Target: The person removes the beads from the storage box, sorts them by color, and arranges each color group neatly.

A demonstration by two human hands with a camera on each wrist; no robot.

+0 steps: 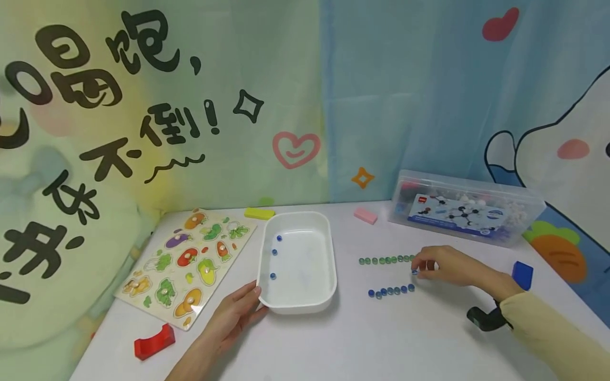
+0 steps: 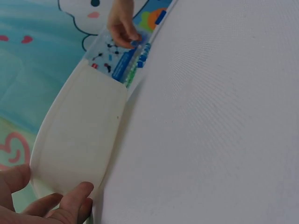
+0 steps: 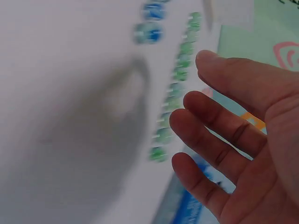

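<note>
My left hand (image 1: 232,316) grips the near-left corner of a white tray (image 1: 329,264), its thumb at the rim. Three blue glass marbles (image 1: 273,276) lie along the left side inside the tray. Over the table to the right, my right hand (image 1: 443,264) pinches a blue marble (image 1: 414,272) at its fingertips; the right wrist view does not show that marble. Just beyond those fingers runs a row of green marbles (image 1: 381,261), seen fully in the right wrist view. Nearer me lies a shorter row of blue marbles (image 1: 397,291).
A vegetable puzzle board (image 1: 200,280) lies left of the tray. A clear plastic box (image 1: 467,211) stands at the back right. Around them are a red block (image 1: 154,342), a yellow block (image 1: 259,213), a pink block (image 1: 365,215) and a blue block (image 1: 522,275).
</note>
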